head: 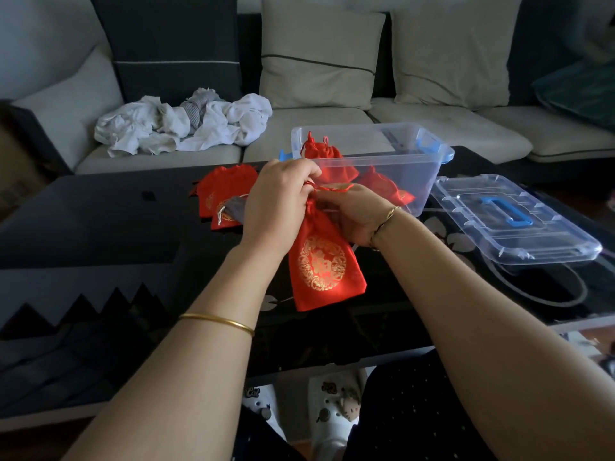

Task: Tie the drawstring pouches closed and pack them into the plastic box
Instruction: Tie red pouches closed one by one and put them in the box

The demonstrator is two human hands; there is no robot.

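Note:
A red drawstring pouch (324, 266) with a gold emblem lies on the dark table in front of me, its neck gathered. My left hand (278, 202) grips the neck and pinches the red cord. My right hand (356, 211) pinches the cord from the other side, right next to the left. Behind the hands stands the clear plastic box (429, 161) with blue latches, holding a few tied red pouches (321, 153). A pile of loose red pouches (221, 191) lies to the left, with a grey pouch (234, 206) on top.
The clear lid (512, 217) with a blue handle lies flat on the table to the right of the box. Beyond the black glass table (100, 227) is a sofa with cushions and a heap of white clothes (183, 123).

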